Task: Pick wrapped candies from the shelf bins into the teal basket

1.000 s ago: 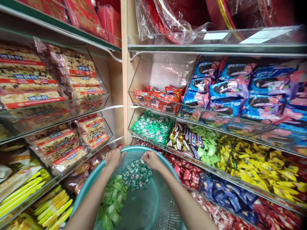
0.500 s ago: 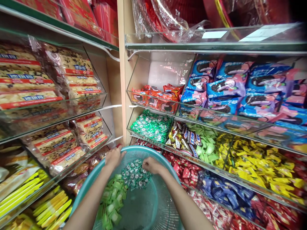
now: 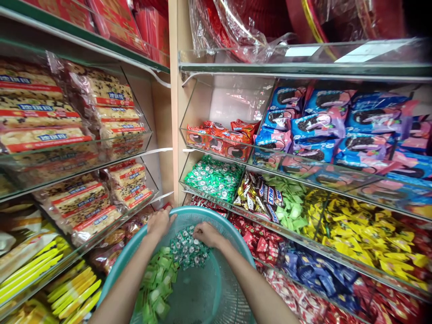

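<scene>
A teal plastic basket (image 3: 216, 288) is below me, tilted so that I see into it. My left hand (image 3: 160, 223) is closed over its far left rim. Inside, my right hand (image 3: 206, 234) hovers at the heap of dark green, clear-wrapped candies (image 3: 189, 249), fingers curled in a pinch. Whether a candy sits between those fingertips I cannot make out. Light green wrapped candies (image 3: 158, 283) lie in a second heap along the basket's left side.
Behind the basket, glass-fronted bins hold green candies (image 3: 214, 177), chocolate bars (image 3: 259, 195), yellow candies (image 3: 367, 229) and blue candies (image 3: 317, 265). Blue cookie packs (image 3: 317, 112) fill the shelf above. Packaged puffed-rice bars (image 3: 111, 101) are stacked at left. A wooden post (image 3: 174, 103) divides the shelves.
My right hand has shifted slightly left over the dark green candies. My left hand stays on the rim. The view has moved a little.
</scene>
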Motion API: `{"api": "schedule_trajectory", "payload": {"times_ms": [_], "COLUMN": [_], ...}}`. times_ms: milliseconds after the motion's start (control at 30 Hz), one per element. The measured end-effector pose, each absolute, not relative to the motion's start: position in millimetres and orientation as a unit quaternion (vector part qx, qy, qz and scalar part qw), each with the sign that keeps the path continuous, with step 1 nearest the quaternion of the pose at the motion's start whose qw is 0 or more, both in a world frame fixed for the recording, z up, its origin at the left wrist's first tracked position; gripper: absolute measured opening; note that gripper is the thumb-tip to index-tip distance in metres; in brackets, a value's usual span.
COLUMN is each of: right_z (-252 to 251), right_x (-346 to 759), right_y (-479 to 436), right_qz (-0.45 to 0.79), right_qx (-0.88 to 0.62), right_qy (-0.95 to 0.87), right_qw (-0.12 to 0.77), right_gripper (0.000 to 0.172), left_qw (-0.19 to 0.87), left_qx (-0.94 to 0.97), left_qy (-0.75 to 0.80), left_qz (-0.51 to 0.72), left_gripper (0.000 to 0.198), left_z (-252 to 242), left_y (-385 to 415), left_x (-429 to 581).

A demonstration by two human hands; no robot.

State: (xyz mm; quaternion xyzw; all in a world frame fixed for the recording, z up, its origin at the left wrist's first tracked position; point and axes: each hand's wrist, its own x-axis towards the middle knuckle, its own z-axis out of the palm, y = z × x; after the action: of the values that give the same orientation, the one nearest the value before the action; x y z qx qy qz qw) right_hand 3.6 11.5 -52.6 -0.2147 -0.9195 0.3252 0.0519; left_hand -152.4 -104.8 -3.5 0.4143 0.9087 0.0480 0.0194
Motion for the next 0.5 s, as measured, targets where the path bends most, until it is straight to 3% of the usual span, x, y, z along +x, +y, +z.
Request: {"api": "schedule_trajectory", "payload": {"times_ms": [233, 500], "right_z": [-46.2, 2.1], "right_x": [5.6, 6.8], "right_y": [7.1, -12.6], "right_qz": [0.314, 0.288], "right_qx": [-0.264, -0.185], "right_qy": [-0.906, -0.926], "right_qw": [0.100, 0.157], "right_gripper": [0.012, 0.022], "left_qw": [0.022, 0.013], "left_qx": [0.413, 0.424], "left_qy": [0.910, 0.905], "left_qz": [0.035, 0.042], "left_gripper": [0.037, 0.039], "left_z": [-0.5, -1.2], "left_y": [-105.1, -103.2], "left_x": [-150.2, -152.5]}}
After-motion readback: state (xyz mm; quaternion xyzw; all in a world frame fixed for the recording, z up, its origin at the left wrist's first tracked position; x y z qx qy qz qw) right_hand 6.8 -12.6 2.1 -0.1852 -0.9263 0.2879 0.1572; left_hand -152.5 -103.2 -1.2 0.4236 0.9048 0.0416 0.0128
